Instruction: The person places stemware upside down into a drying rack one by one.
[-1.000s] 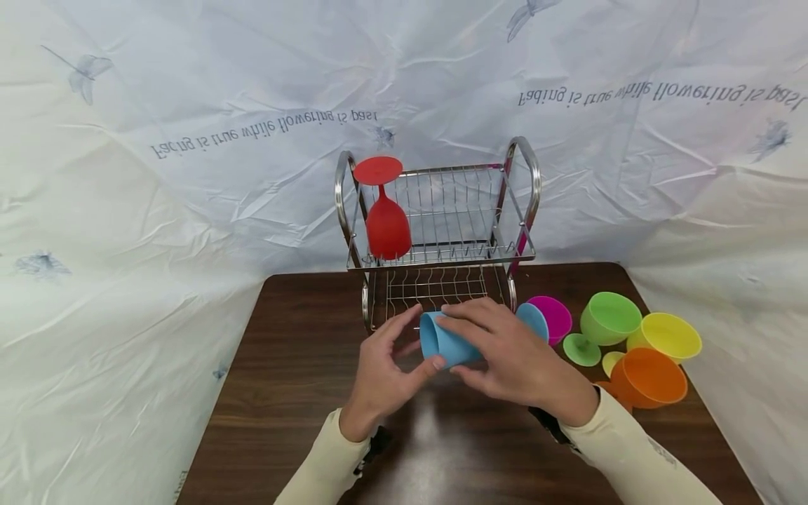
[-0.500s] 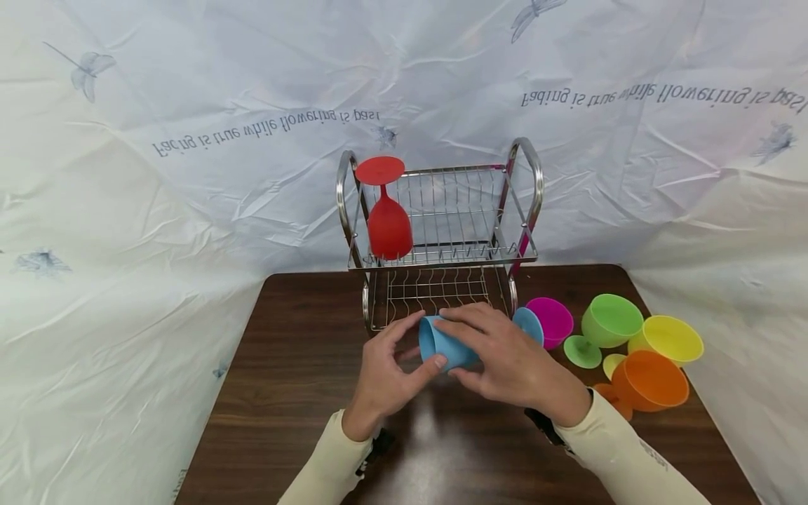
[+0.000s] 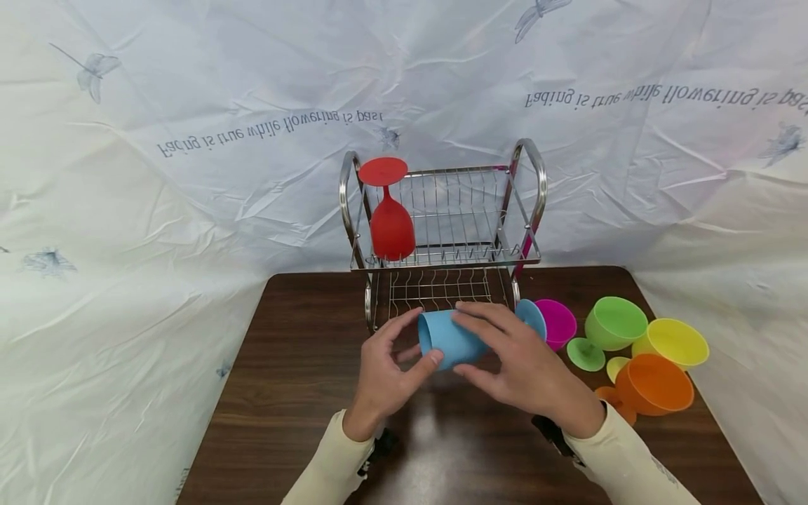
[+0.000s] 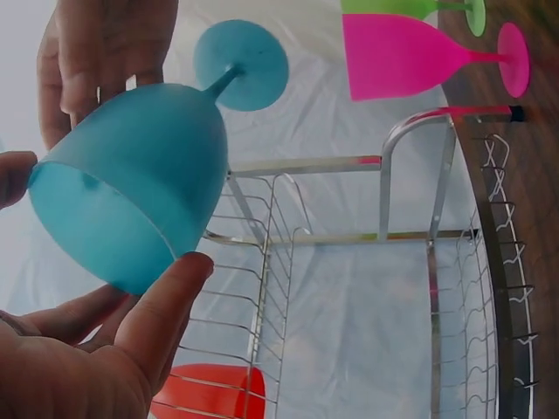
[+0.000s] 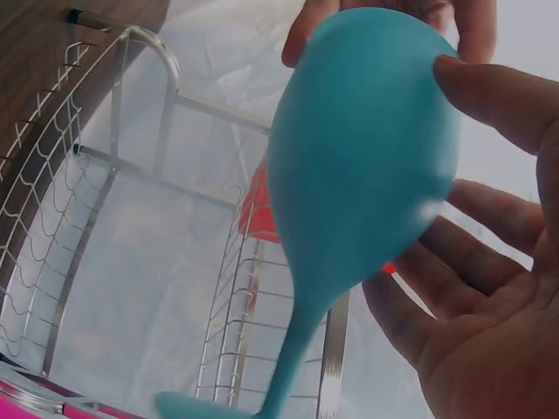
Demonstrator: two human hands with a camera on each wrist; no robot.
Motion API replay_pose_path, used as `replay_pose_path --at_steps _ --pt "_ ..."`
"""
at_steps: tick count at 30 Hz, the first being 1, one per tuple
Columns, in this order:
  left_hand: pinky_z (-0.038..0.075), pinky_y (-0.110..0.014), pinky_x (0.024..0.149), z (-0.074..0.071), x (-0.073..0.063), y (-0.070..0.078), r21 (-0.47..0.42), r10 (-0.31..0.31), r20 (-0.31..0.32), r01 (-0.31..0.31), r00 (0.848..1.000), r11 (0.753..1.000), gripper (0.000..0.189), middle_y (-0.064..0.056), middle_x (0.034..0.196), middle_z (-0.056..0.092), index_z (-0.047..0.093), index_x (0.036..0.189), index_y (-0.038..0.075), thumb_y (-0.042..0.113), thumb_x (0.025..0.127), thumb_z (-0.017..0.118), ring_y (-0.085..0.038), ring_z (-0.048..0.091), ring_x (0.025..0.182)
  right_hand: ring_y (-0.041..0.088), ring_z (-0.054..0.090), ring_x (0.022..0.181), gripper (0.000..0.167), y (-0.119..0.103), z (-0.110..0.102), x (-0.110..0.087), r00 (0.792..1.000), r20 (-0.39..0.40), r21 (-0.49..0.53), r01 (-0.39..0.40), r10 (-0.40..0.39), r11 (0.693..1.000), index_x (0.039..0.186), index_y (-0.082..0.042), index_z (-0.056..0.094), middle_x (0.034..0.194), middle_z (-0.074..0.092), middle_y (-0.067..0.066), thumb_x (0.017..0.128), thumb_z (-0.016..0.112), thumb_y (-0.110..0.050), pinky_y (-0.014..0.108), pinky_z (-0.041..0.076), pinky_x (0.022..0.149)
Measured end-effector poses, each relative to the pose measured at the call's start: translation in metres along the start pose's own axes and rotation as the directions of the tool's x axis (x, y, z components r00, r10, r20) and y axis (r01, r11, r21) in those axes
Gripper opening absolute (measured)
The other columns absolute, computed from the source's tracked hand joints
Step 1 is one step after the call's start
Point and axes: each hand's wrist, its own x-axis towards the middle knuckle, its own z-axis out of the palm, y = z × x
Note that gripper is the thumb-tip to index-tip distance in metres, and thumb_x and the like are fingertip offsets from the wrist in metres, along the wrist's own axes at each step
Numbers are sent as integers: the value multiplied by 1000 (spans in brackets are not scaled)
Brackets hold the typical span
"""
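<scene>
Blue goblet held in two hands before a dish rack. Nearest, the left hand (image 3: 385, 372) pinches the rim, thumb on the near side, other fingers curved around it. The right hand (image 3: 530, 365) lies over the bowl, thumb below, fingers apart and curved round the wall; how firmly they press cannot be told. The blue goblet (image 3: 457, 344) is tilted on its side between them, mouth leftward, foot rightward. Over the last second the right fingertips have slid slightly back from the rim, exposing more bowl; this is judged a minor regrip, with the goblet's handling still under way. To the right on the table (image 3: 284, 386) stand, mouths up, orange (image 3: 654, 384), yellow (image 3: 670, 342), green (image 3: 616, 324) and magenta (image 3: 557, 325) goblets, unchanged. Beyond, the metal rack (image 3: 448, 266) bears an inverted red goblet (image 3: 393, 226) at the left of its upper tier; behind hangs a printed sheet (image 3: 189, 203).
</scene>
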Motion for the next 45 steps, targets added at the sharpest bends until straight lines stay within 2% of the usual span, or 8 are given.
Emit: replay_pose_path --at_steps 5,7,11,20,26,30,35,45 --pt "65 -39 88 0 -2 -5 -66 4 -50 -8 999 998 60 -13 135 65 59 149 16 14 92 80 -31 69 123 27 66 128 71 -6 -1 -11 976 -137 92 -155 166 984 140 -10 68 143 66 5 77 97 -25 16 50 109" --pt "64 -39 89 1 -3 -6 -98 8 -66 -15 998 995 60 -14 135 65 60 148 15 11 92 79 -30 68 123 23 70 119 69 -10 0 -15 950 -193 145 -219 245 965 138 -10 70 139 69 5 75 97 -19 5 45 104" --pt "64 -41 90 5 -6 -7 -152 30 -105 -46 994 987 60 -17 134 65 60 147 12 4 90 77 -30 69 120 14 71 110 65 -18 5 -23 881 -261 282 -321 394 904 135 -10 72 133 73 5 75 96 -10 7 51 97" --pt "65 -38 89 15 -7 -4 -328 -42 -167 -15 985 944 59 -23 140 61 56 149 5 3 92 72 -29 66 124 15 74 113 52 -20 22 -33 736 -234 641 -375 636 670 134 -4 71 127 74 12 84 83 8 24 60 96" --pt "63 -35 94 21 -8 -2 -423 -123 -135 55 983 904 59 -18 142 59 54 150 0 9 94 72 -25 65 126 13 75 110 52 -14 34 -35 672 -143 840 -306 727 448 138 9 62 123 76 2 88 72 18 25 62 94" --pt "60 -33 99 28 -9 -3 -492 -159 -72 104 985 864 61 -12 142 60 51 152 -2 14 96 72 -23 65 127 13 74 112 51 -12 44 -36 664 -98 919 -226 742 323 139 8 60 123 74 1 90 66 19 25 62 95" --pt "60 -31 96 33 -11 -7 -596 -179 -12 136 984 791 65 -6 139 63 44 154 -9 16 99 69 -18 66 124 17 71 116 52 -9 50 -37 695 -56 963 -152 717 223 144 2 56 129 69 8 94 65 14 29 61 99" --pt "62 -34 97 35 -11 -11 -608 -184 17 157 983 779 65 -10 142 61 42 155 -8 17 101 67 -20 65 125 18 70 116 51 -6 50 -38 716 -43 981 -104 696 167 144 2 56 128 68 11 95 63 16 30 62 98"
